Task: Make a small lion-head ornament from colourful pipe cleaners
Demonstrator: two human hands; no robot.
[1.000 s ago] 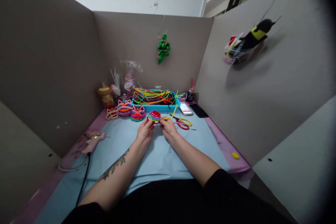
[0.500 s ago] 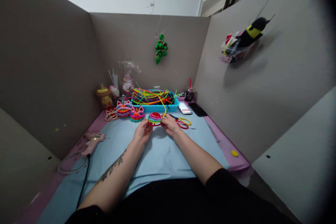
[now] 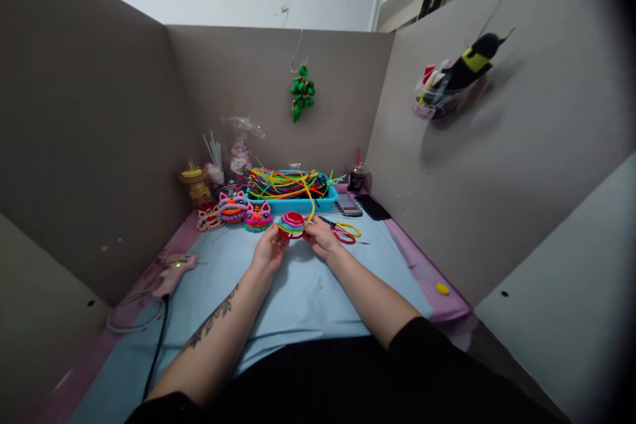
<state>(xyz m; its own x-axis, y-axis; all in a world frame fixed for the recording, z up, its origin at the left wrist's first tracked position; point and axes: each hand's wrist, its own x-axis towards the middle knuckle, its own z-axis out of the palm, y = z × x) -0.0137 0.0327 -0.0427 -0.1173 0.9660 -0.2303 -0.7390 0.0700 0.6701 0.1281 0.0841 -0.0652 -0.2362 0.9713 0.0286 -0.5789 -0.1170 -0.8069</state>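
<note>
Between my two hands, a small round piece of coiled pipe cleaners (image 3: 292,224) is held above the blue cloth. Its top is red, with rainbow bands below and a red strand along its lower edge. The fingers of my left hand (image 3: 269,248) pinch its left side. My right hand (image 3: 320,237) grips the right side, and a yellow pipe cleaner (image 3: 313,205) rises from near its fingertips. Just right of that hand lie scissors (image 3: 345,232) with yellow and red handles. Several pipe-cleaner animal faces (image 3: 258,217) sit behind my left hand.
A blue tray (image 3: 293,207) heaped with pipe cleaners stands at the back. On the left lies a pink glue gun (image 3: 175,275) with its cord. Drink cups (image 3: 356,179), a dark phone (image 3: 373,207) and a yellow disc (image 3: 442,289) are also around. Grey panels (image 3: 238,79) enclose the table.
The view has shifted very slightly. Both hands keep their hold on the round rainbow piece, which looks tipped a little. The blurred phone screen by the tray has darkened.
</note>
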